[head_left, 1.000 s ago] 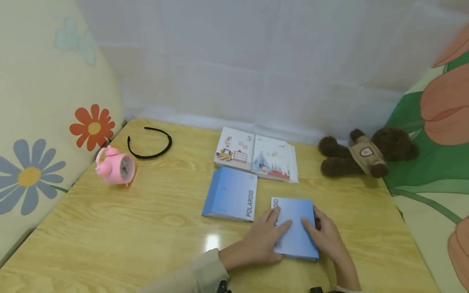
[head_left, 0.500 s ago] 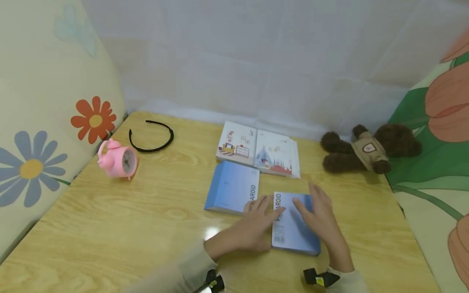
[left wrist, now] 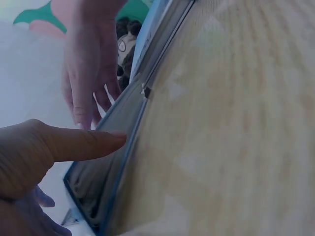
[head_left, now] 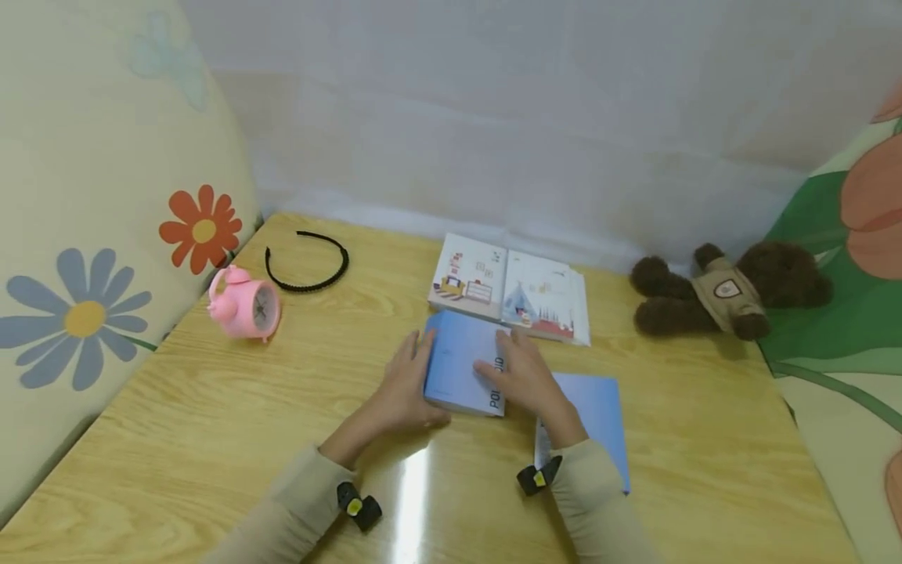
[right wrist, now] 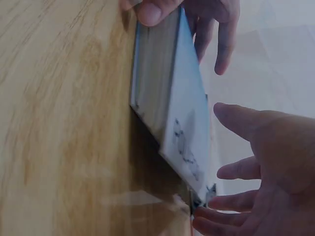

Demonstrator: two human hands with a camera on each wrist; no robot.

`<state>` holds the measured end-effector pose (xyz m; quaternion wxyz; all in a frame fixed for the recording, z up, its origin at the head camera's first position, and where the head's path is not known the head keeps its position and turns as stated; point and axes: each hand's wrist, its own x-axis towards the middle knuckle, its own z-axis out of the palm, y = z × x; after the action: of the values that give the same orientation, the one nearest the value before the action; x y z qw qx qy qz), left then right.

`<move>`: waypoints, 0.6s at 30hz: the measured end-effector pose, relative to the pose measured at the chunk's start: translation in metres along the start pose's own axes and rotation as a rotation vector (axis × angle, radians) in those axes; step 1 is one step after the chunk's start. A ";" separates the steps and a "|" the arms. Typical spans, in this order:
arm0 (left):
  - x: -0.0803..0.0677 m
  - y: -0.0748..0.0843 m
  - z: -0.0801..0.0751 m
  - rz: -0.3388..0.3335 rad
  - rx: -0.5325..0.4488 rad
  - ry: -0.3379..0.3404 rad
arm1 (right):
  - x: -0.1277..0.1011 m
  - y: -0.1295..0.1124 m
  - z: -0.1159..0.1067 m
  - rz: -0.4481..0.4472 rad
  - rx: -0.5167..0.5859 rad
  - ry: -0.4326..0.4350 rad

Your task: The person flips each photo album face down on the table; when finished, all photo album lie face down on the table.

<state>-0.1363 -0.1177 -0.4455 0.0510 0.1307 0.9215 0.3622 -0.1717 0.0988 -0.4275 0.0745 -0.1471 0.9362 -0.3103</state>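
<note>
Blue and boxy, the Polaroid album [head_left: 461, 370] lies flat on the wooden table [head_left: 211, 423], just in front of the open picture book [head_left: 510, 290] and touching or nearly touching a second blue album [head_left: 599, 415] to its right. The left hand [head_left: 402, 384] lies against its left edge; in the left wrist view the thumb [left wrist: 83, 143] lies straight along that side, and no finger looks hooked round the album. The right hand [head_left: 517, 376] lies on top near the printed spine, fingers spread and fairly straight, the palm pressing lightly; the right wrist view shows those fingers [right wrist: 236, 162] apart and relaxed, not clamped.

Judging from this, the album is being squared up or slid between two flat hands. To do that well, both palms should press evenly from opposite sides so the thing does not swivel, and the top hand should press only lightly, since the table looks glossy and the cover may skate. Watch the near corner beside the second album: the two could catch on each other.

Farther off, a pink alarm clock [head_left: 245, 304] and a black headband [head_left: 307, 261] sit at the table's left, a brown teddy bear [head_left: 729, 294] lies at the right, and flowered cushions [head_left: 92, 235] flank the table.
</note>
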 end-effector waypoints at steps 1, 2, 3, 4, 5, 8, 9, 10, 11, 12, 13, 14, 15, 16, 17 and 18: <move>0.000 -0.002 0.001 -0.012 -0.021 -0.010 | 0.002 0.000 0.002 0.012 0.003 -0.003; 0.001 -0.004 0.002 -0.019 -0.041 -0.021 | 0.004 0.000 0.004 0.026 0.007 -0.007; 0.001 -0.005 0.004 -0.025 -0.062 -0.030 | 0.005 0.000 0.006 0.035 0.009 -0.010; 0.000 -0.006 0.005 -0.024 -0.072 -0.039 | 0.006 0.000 0.008 0.040 0.013 -0.011; 0.000 -0.006 0.005 -0.016 -0.075 -0.044 | 0.006 -0.001 0.010 0.044 0.018 -0.012; -0.001 -0.006 0.007 0.009 -0.081 -0.051 | 0.005 -0.002 0.013 0.043 0.017 -0.012; -0.002 -0.005 0.007 0.014 -0.084 -0.055 | 0.004 -0.002 0.014 0.039 0.018 -0.009; -0.002 -0.005 0.007 0.016 -0.084 -0.059 | 0.004 -0.003 0.014 0.036 0.017 -0.009; -0.003 -0.005 0.007 0.019 -0.089 -0.059 | 0.003 -0.003 0.014 0.034 0.015 -0.011; -0.003 -0.004 0.007 0.019 -0.098 -0.059 | 0.003 -0.003 0.014 0.033 0.017 -0.012; -0.004 -0.004 0.007 0.022 -0.107 -0.053 | 0.003 -0.004 0.014 0.033 0.019 -0.014; -0.004 -0.004 0.007 0.024 -0.116 -0.050 | 0.002 -0.004 0.014 0.034 0.021 -0.015; -0.004 -0.003 0.007 0.028 -0.130 -0.046 | 0.001 -0.005 0.014 0.035 0.025 -0.017; -0.004 -0.003 0.007 0.037 -0.137 -0.042 | 0.001 -0.006 0.014 0.036 0.029 -0.019; -0.005 -0.002 0.007 0.053 -0.146 -0.034 | 0.000 -0.006 0.015 0.038 0.037 -0.018; -0.005 -0.002 0.007 0.068 -0.157 -0.024 | -0.002 -0.007 0.015 0.040 0.042 -0.016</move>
<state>-0.1301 -0.1156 -0.4523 0.0599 0.1616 0.8846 0.4333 -0.1652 0.0857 -0.4354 0.0915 -0.1292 0.9316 -0.3271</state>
